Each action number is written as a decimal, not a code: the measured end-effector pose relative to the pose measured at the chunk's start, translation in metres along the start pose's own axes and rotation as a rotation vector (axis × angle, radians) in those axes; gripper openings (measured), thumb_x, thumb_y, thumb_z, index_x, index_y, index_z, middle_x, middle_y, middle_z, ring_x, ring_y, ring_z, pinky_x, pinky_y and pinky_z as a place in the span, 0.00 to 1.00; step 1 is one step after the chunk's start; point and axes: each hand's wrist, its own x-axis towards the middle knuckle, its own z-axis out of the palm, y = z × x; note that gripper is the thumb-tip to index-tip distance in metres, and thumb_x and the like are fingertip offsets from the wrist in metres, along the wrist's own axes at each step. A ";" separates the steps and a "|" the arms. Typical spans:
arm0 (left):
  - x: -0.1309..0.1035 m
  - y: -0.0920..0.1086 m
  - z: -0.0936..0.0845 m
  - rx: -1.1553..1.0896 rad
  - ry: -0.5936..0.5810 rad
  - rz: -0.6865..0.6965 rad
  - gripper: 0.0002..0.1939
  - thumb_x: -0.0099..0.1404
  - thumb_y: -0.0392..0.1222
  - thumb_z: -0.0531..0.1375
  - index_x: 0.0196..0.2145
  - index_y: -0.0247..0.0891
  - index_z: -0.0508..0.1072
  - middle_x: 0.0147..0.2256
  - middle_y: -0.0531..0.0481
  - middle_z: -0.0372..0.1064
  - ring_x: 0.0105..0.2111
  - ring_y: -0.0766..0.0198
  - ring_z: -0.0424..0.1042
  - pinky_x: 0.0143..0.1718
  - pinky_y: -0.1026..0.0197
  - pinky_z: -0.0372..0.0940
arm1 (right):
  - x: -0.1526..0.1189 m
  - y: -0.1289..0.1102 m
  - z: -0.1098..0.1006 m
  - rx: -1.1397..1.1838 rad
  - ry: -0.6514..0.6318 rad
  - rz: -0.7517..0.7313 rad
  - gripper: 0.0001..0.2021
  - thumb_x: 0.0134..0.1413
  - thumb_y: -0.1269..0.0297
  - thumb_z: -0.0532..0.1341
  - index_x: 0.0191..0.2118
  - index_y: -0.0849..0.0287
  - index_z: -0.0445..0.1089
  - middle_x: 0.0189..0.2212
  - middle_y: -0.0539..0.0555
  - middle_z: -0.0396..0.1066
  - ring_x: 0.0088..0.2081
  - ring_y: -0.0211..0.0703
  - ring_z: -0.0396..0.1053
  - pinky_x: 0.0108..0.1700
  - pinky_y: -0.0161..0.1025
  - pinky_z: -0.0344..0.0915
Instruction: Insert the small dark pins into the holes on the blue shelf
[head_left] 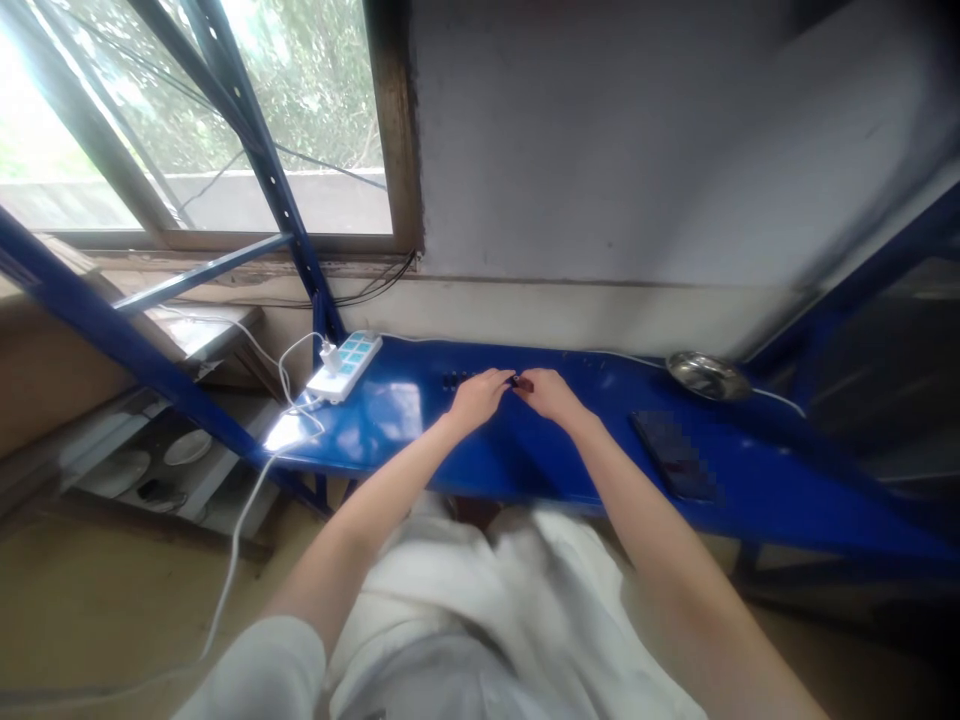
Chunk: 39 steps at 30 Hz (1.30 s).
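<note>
Over the blue shelf top (480,475), my two hands meet fingertip to fingertip. A small dark object (516,381) is between them, too small to name, with a reddish-brown part on its right side. My left hand (480,397) has its fingers closed on the left end of it. On the other side, my right hand (553,394) pinches the brownish end. Several tiny black pieces (451,381) lie on the blue surface just left of my left hand. The fingers partly cover the held object.
A white power strip (345,367) with a plug and cable lies at the left end. To the right are a dark phone-like slab (673,455) and a shiny metal bowl or dish (708,376). Blue uprights (259,140) rise at both sides; a wall stands behind.
</note>
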 end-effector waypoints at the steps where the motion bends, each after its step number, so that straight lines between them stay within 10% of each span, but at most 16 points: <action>1: 0.003 -0.001 -0.002 0.008 -0.005 -0.007 0.14 0.63 0.37 0.50 0.45 0.40 0.70 0.41 0.46 0.70 0.40 0.61 0.68 0.43 0.61 0.62 | -0.001 0.000 -0.001 0.017 -0.004 -0.017 0.07 0.50 0.67 0.56 0.24 0.60 0.67 0.25 0.52 0.68 0.26 0.37 0.63 0.28 0.32 0.54; 20: 0.014 0.008 -0.033 -0.533 0.105 -0.238 0.09 0.56 0.39 0.59 0.35 0.32 0.67 0.27 0.51 0.67 0.21 0.73 0.67 0.25 0.68 0.64 | -0.010 -0.003 0.007 0.067 0.069 -0.051 0.09 0.58 0.67 0.49 0.33 0.59 0.66 0.31 0.54 0.70 0.30 0.39 0.65 0.32 0.33 0.56; 39: 0.007 0.004 -0.025 0.021 -0.058 -0.044 0.10 0.58 0.41 0.56 0.37 0.39 0.73 0.30 0.50 0.72 0.27 0.67 0.68 0.33 0.66 0.62 | -0.017 -0.005 0.006 -0.022 0.157 -0.003 0.11 0.52 0.73 0.54 0.43 0.61 0.62 0.31 0.55 0.69 0.31 0.41 0.65 0.31 0.34 0.56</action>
